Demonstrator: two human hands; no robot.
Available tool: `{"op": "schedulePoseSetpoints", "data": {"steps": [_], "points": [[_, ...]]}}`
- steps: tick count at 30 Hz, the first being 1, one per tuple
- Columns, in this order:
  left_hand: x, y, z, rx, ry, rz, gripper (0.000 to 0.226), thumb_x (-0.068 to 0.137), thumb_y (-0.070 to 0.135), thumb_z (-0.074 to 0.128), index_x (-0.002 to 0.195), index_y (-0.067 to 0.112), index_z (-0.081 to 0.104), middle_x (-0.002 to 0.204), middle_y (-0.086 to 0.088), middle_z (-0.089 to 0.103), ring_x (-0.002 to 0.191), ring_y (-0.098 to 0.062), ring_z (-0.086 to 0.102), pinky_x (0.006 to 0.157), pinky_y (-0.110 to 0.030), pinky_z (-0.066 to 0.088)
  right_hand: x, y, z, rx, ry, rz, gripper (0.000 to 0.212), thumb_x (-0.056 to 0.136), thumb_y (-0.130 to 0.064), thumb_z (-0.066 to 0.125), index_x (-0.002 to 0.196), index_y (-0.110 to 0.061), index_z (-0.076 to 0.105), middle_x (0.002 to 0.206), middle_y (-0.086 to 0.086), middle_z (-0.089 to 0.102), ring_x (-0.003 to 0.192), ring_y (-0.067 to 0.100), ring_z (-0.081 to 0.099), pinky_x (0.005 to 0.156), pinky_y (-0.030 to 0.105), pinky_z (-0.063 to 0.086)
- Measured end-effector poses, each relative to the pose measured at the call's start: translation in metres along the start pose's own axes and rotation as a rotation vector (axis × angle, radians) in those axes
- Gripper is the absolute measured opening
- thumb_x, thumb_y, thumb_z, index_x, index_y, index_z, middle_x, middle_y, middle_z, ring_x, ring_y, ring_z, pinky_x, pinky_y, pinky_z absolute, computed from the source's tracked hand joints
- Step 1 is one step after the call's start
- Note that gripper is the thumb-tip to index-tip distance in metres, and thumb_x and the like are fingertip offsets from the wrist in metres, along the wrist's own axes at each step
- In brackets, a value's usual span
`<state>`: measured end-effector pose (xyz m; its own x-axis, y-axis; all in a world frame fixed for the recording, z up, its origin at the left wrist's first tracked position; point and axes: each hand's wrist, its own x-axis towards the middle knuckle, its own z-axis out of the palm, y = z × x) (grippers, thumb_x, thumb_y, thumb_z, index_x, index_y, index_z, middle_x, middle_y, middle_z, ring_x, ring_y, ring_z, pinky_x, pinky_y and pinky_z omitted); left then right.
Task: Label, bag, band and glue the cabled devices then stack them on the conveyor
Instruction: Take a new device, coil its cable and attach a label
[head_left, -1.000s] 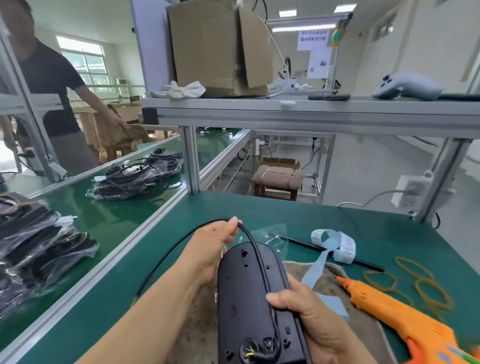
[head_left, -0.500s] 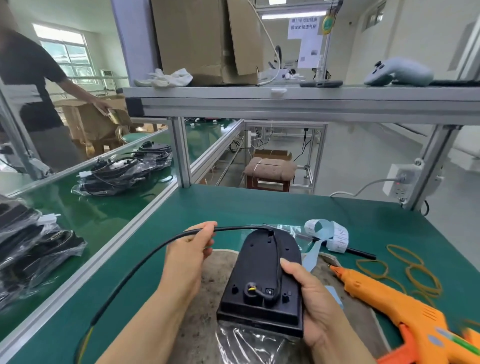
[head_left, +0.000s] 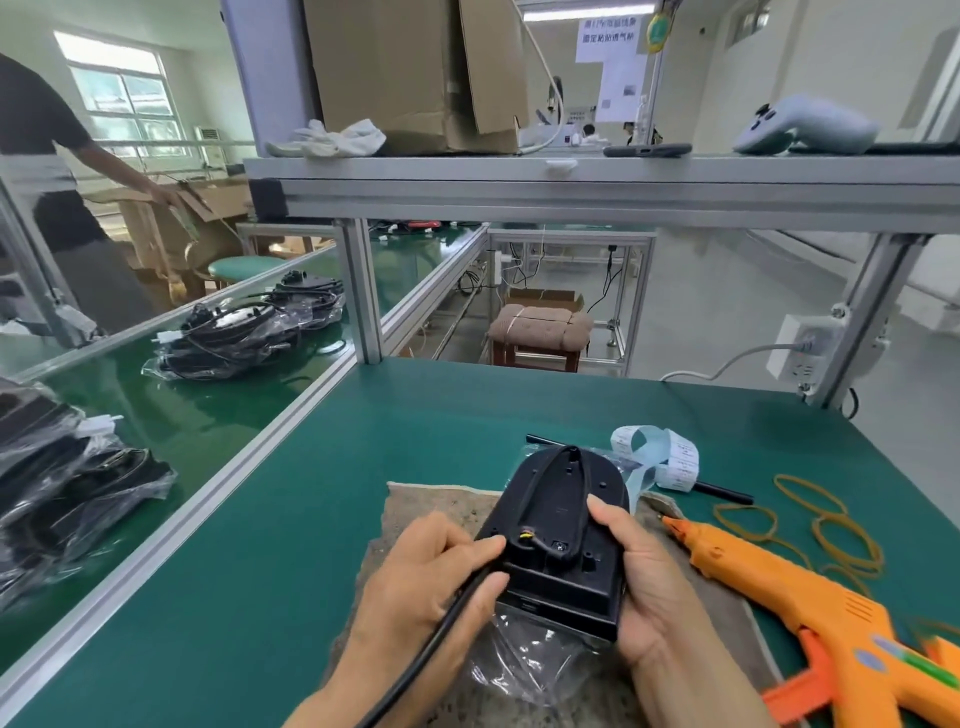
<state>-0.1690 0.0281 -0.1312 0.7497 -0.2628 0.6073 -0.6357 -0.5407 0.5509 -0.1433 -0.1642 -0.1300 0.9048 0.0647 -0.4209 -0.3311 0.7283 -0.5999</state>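
Note:
A black device (head_left: 563, 525) lies underside up over a brown mat (head_left: 431, 512) at the bench's near edge. My right hand (head_left: 641, 582) grips its right side, thumb on top. My left hand (head_left: 431, 587) pinches its black cable (head_left: 415, 657) at the device's near left corner; the cable loops over the far end of the housing. A clear plastic bag (head_left: 524, 657) lies under the device's near end. An orange glue gun (head_left: 810, 608) rests to the right, with rubber bands (head_left: 831, 530) and a strip of labels (head_left: 670, 460) behind it. Bagged devices (head_left: 244, 332) are stacked on the conveyor (head_left: 171, 415) at left.
Another pile of bagged devices (head_left: 62, 478) sits at the conveyor's near left. A person (head_left: 57, 202) stands beyond the conveyor. An overhead shelf (head_left: 597, 182) holds a cardboard box (head_left: 415, 73) and a controller (head_left: 800, 127). A power strip (head_left: 802, 348) hangs on the right post.
My left hand has brought the cable from the device's far end down its left side to the near corner. The device now lies flatter on the mat.

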Motion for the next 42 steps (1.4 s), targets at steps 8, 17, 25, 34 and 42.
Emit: {"op": "schedulePoseSetpoints", "data": {"steps": [8, 17, 25, 34, 42], "points": [[-0.009, 0.004, 0.006, 0.29, -0.106, 0.33, 0.033, 0.084, 0.037, 0.062, 0.098, 0.012, 0.079, 0.088, 0.004, 0.071, 0.076, -0.008, 0.063, 0.061, -0.014, 0.051, 0.009, 0.001, -0.008, -0.02, 0.132, -0.13, 0.044, 0.082, -0.02, 0.072, 0.123, -0.007, 0.064, 0.103, 0.025, 0.073, 0.089, 0.042, 0.072, 0.07, 0.053, 0.058], [0.026, 0.03, -0.002, 0.422, -0.461, 0.286, 0.032, 0.089, 0.046, 0.044, 0.08, 0.025, 0.068, 0.071, 0.008, 0.062, 0.066, -0.012, 0.061, 0.051, -0.029, 0.05, 0.015, 0.017, -0.006, -0.361, 0.206, -0.461, 0.03, 0.08, -0.02, 0.079, 0.106, -0.022, 0.065, 0.096, 0.013, 0.076, 0.083, 0.032, 0.074, 0.071, 0.05, 0.062], [0.052, 0.039, 0.004, -0.103, -0.432, -0.269, 0.017, 0.09, 0.031, 0.069, 0.083, 0.019, 0.058, 0.065, -0.001, 0.068, 0.048, -0.005, 0.052, 0.05, -0.016, 0.042, 0.012, 0.019, -0.001, -0.527, 0.175, -0.561, 0.061, 0.057, -0.049, 0.076, 0.107, -0.018, 0.059, 0.094, 0.007, 0.074, 0.092, 0.036, 0.071, 0.083, 0.06, 0.056], [0.054, 0.023, 0.008, -0.19, -0.336, -0.543, 0.03, 0.077, 0.041, 0.079, 0.066, 0.019, 0.061, 0.049, 0.01, 0.054, 0.046, -0.005, 0.044, 0.053, -0.02, 0.037, 0.013, 0.018, -0.005, -0.494, 0.048, -0.558, 0.055, 0.062, -0.033, 0.067, 0.116, -0.021, 0.06, 0.11, 0.007, 0.073, 0.105, 0.031, 0.068, 0.096, 0.059, 0.052], [0.051, 0.027, 0.019, -0.242, -0.233, -0.63, 0.028, 0.078, 0.033, 0.08, 0.064, 0.021, 0.06, 0.045, 0.012, 0.045, 0.046, -0.007, 0.039, 0.052, -0.021, 0.032, 0.015, 0.013, -0.012, -0.366, -0.067, -0.458, 0.035, 0.089, -0.014, 0.063, 0.123, -0.02, 0.059, 0.115, 0.015, 0.072, 0.106, 0.036, 0.069, 0.095, 0.059, 0.053]]}}
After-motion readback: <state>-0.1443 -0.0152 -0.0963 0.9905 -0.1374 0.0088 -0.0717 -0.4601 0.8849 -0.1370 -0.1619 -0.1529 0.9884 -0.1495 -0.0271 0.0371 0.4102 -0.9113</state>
